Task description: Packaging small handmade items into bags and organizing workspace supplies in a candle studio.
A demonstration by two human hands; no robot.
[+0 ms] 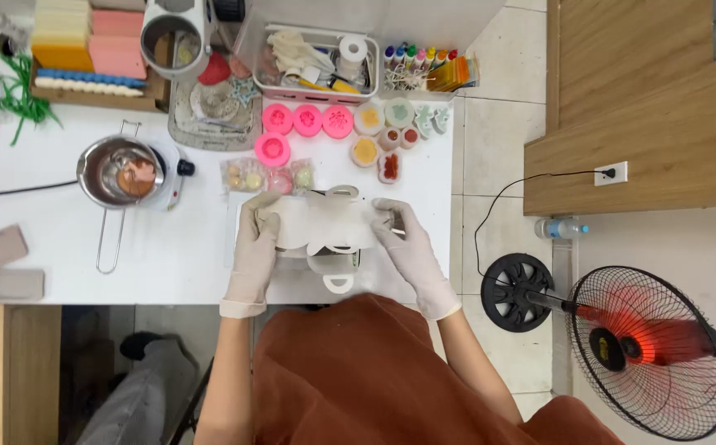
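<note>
Fingers of both my gloved hands are closed on a flat white paper box, one hand at each end. My left hand (252,247) pinches the left edge, with the fingers (260,216) curled over the top corner. My right hand (407,247) grips the right edge, thumb on top. The paper box (325,222) hangs between them just above the bench (168,255), still unfolded, its cut-out handle tabs sticking out at the far and near sides.

Just beyond my fingers lie small clear bags of coloured soaps (267,175), and past them a row of pink moulds (308,120) and little round pots (378,144). Off to the left of my left fingers sits a metal pot on a small hotplate (123,175), its long wire handle reaching toward the near edge of the bench.

As I see it, the thin card could crease or tear if I pull my hands apart too hard. A loose tab could also sweep the soap bags if I push the box forward. The hotplate pot is near enough that a wide left elbow might catch its handle.

Both my forearms come up from my lap and angle inward, wrists fairly straight, palms turned down and toward each other.
</note>
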